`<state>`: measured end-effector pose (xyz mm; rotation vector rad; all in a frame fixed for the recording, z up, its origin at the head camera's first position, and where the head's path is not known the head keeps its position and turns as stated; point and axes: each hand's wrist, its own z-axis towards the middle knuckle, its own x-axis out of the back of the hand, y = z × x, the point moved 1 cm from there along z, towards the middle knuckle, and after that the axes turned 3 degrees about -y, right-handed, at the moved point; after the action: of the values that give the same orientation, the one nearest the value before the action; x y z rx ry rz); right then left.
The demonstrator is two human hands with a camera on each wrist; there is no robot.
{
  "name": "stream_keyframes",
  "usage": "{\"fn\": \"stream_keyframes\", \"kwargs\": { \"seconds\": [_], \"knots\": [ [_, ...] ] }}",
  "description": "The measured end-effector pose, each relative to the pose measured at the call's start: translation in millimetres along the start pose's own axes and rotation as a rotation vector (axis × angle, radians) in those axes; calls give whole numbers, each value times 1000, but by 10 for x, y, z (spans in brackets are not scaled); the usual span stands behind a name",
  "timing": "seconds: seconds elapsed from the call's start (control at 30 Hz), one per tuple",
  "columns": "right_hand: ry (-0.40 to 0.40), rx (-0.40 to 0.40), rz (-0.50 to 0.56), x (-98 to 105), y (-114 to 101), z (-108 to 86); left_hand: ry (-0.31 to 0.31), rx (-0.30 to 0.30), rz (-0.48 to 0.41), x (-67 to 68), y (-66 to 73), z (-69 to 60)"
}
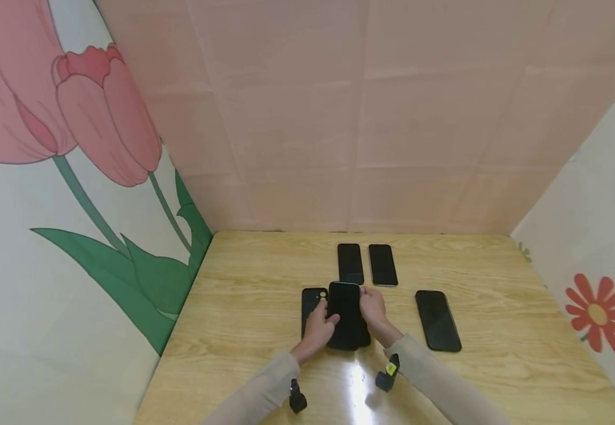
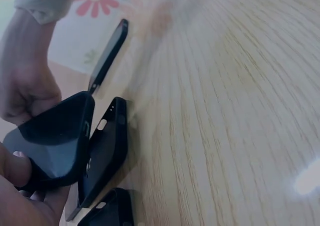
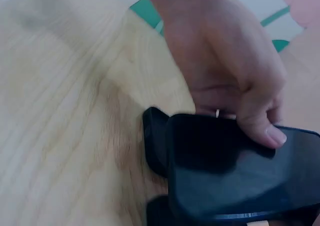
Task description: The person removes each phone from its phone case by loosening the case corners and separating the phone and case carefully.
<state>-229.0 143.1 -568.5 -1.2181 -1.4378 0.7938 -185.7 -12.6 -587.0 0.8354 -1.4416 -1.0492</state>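
Both hands hold a black phone (image 1: 343,313), its screen facing up, above the table. A black case surrounds its near end in the left wrist view; whether the far end is seated cannot be told. My left hand (image 1: 318,326) grips the left side, thumb over the screen and fingers beneath. At the upper right edge, my right hand (image 1: 373,308) pinches with curled fingers. One black phone case (image 1: 310,301) lies left of the phone, partly hidden by the left hand. Another black case (image 2: 110,146) lies under the held phone, mostly covered from above.
Two dark phones, one at the back (image 1: 350,262) and its neighbour (image 1: 383,264), lie side by side beyond the hands. A larger black phone (image 1: 438,320) rests to the right. The wooden table (image 1: 254,265) meets walls at the back and sides.
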Motion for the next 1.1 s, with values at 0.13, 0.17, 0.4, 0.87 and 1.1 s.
{"fn": "stream_keyframes", "kwargs": {
  "seconds": [0.13, 0.17, 0.4, 0.87, 1.1],
  "knots": [
    [-46, 35, 55, -18, -24, -18, 30, -9, -39, 24, 11, -33],
    [-66, 33, 78, -15, -20, -11, 31, -5, -57, 26, 13, -34],
    [-242, -24, 221, -1, 5, 39, 41, 41, -96, 60, -12, -16],
    [-300, -29, 32, 0, 69, -26, 101, 41, -67, 151, 45, 63],
    [-350, 5, 27, -1, 139, -94, 163, 67, -118, 170, 105, 124]
  ]
}}
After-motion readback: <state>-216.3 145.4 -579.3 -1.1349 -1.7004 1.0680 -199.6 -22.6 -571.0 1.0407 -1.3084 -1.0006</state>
